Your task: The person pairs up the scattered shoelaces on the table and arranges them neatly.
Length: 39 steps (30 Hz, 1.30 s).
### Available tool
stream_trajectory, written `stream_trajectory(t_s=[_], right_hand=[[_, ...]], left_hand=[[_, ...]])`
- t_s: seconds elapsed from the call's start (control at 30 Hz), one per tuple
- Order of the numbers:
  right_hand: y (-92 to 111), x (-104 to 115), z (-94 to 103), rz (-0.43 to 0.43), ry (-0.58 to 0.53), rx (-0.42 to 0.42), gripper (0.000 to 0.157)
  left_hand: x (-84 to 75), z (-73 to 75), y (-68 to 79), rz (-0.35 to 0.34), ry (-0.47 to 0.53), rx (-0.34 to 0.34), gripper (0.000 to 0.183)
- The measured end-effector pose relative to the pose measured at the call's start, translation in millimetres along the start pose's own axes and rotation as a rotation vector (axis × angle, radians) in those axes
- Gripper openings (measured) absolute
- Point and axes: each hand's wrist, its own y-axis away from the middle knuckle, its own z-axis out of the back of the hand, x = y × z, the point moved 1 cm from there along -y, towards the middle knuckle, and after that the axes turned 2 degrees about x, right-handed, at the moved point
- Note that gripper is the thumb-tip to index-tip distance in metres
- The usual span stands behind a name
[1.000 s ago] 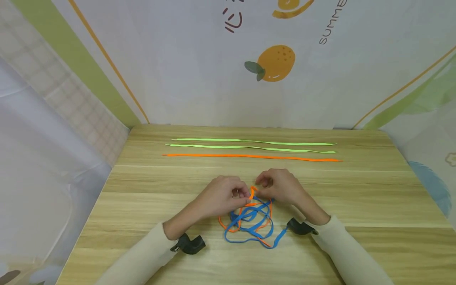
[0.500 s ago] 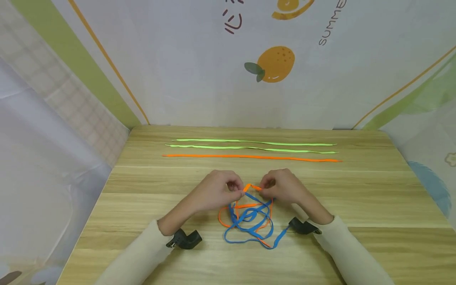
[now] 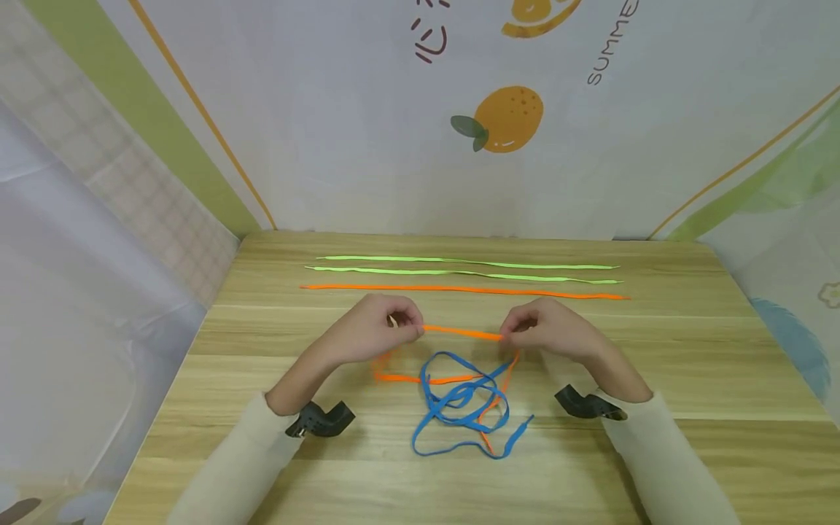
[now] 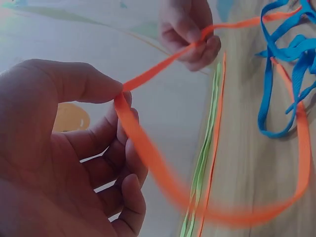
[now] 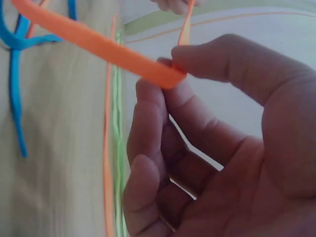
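Observation:
Between both hands a flat orange shoelace (image 3: 462,332) is stretched nearly straight above the table. My left hand (image 3: 380,328) pinches it between thumb and forefinger, also plain in the left wrist view, where the lace (image 4: 163,175) hangs from the fingers in a blurred loop. My right hand (image 3: 554,328) pinches the same lace (image 5: 98,47) with thumb and fingertips. Below them lies a loosely tangled blue shoelace (image 3: 453,450), its near end pointing right. Lower stretches of the orange lace run through the blue coils; exactly how they cross is hard to tell.
Beyond the hands, two light green shoelaces (image 3: 394,258) and another orange shoelace (image 3: 459,289) lie straight, side by side across the wooden table (image 3: 262,343). A printed cloth (image 3: 367,146) hangs behind the table's far edge. Each wrist carries a black camera mount (image 3: 321,419).
Both hands have moved apart and slightly away from the body, drawing the orange lace out taut between them. Part of that lace has shifted left out of the pile; the blue one stays mostly in place.

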Motion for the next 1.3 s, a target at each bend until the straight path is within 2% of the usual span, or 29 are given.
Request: stream_trajectory(t_s=[0.2, 0.37, 0.63, 1.0, 1.3], right_hand=[[6.8, 2.5, 8.7, -0.003, -0.031, 0.016, 0.013], [8.1, 0.8, 13.3, 0.049, -0.081, 0.034, 0.013], [15.4, 2.6, 22.5, 0.098, -0.152, 0.008, 0.013], [29.9, 1.5, 39.9, 0.162, -0.184, -0.044, 0.016], [39.7, -5.6, 53.9, 0.194, -0.202, -0.101, 0.021]], left_hand=[[0.3, 8.3, 2.9, 0.027, 0.022, 0.016, 0.011], [2.4, 14.6, 5.1, 0.065, 0.041, 0.016, 0.012], [5.3, 25.8, 7.2, 0.075, 0.081, 0.017, 0.013], [10.9, 36.0, 9.7, 0.069, 0.146, 0.007, 0.013], [10.6, 40.4, 12.3, 0.017, 0.273, 0.04, 0.013]])
